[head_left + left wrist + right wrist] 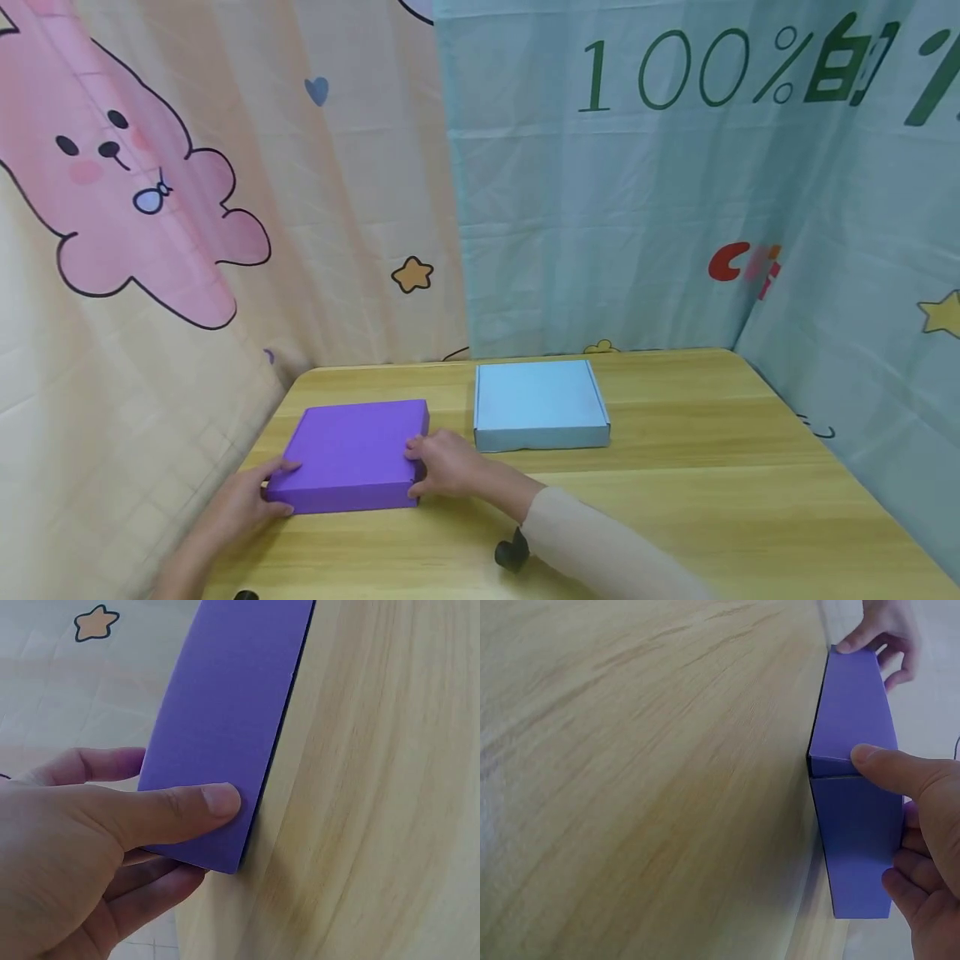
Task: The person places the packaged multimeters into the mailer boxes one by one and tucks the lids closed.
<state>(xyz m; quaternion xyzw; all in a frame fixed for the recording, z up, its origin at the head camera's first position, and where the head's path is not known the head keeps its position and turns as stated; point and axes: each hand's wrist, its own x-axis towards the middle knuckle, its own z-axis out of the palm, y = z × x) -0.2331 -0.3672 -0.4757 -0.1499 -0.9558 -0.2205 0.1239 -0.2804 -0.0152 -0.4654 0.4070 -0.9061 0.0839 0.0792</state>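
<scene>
A flat, closed purple box lies at the left of the wooden table, between my two hands. My left hand grips its left front corner. In the left wrist view the thumb presses on the front side, with other fingers round the end and over the top. At the opposite end, my right hand holds the right front corner. Its thumb lies at the front corner edge in the right wrist view, and the other fingers bend beside the right side of the box.
A closed light blue box stands right of the purple one, further back on the wooden table. Near my right sleeve sits a small black object. Printed curtains hang behind the table and along its sides.
</scene>
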